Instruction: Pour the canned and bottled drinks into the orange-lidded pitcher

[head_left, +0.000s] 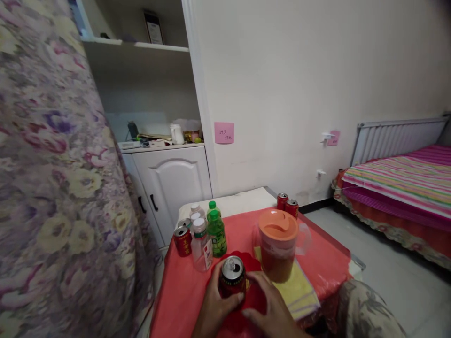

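My left hand [220, 303] is wrapped round an opened drink can [233, 284], dark red with a silver top. My right hand [268, 305] is at the can's right side, thumb and fingers apart in a curve; its fingertips come close to the can, and I cannot tell whether they touch. Beneath the can lies a red scalloped plate [252, 263]. To the right, a plastic pitcher [278, 251] with an orange lid and brownish contents stands on a yellow cloth [306, 293].
Left of the plate stand clear bottles [200, 246], green bottles [217, 234] and red cans [182, 241]. Two more red cans [287, 204] stand at the table's back right. A red cover [179, 291] drapes the table. A floral curtain [59, 164] hangs left; a bed [405, 173] is right.
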Tool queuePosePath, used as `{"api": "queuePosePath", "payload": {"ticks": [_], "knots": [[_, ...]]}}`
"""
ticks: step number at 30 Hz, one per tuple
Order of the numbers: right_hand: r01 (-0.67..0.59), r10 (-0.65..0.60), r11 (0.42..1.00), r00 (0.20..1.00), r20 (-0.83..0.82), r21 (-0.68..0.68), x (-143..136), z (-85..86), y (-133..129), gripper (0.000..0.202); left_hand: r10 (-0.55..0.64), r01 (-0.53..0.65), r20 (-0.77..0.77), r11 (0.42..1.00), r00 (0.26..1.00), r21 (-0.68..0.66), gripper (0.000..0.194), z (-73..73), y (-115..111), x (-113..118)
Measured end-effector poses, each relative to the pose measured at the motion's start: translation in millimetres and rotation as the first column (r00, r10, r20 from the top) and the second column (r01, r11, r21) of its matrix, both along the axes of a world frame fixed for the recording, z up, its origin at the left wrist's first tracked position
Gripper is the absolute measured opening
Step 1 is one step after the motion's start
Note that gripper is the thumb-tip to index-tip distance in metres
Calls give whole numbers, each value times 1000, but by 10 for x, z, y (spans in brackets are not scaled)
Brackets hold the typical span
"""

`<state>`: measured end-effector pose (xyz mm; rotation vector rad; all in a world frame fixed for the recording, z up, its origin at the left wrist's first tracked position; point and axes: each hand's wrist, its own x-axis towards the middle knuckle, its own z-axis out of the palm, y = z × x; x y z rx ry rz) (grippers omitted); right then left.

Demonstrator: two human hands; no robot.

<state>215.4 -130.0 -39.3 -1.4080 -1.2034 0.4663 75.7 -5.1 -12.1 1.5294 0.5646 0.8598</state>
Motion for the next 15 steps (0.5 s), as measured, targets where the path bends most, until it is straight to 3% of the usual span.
{"api": "queuePosePath", "payload": {"ticks": [5, 10, 15], "knots": [[25, -26, 999, 999, -19, -35, -166, 30, 239, 80, 62, -62, -17, 998, 998, -13, 90, -92, 96, -104], [-14, 14, 1000, 1000, -15, 13, -202, 68, 292, 82, -24, 25, 14, 999, 1000, -27, 95, -207, 144, -109], [25, -24, 999, 1000, -16, 46, -189, -7, 255, 86, -103, 103, 6, 993, 995, -62, 97, -159, 111, -103]]}}
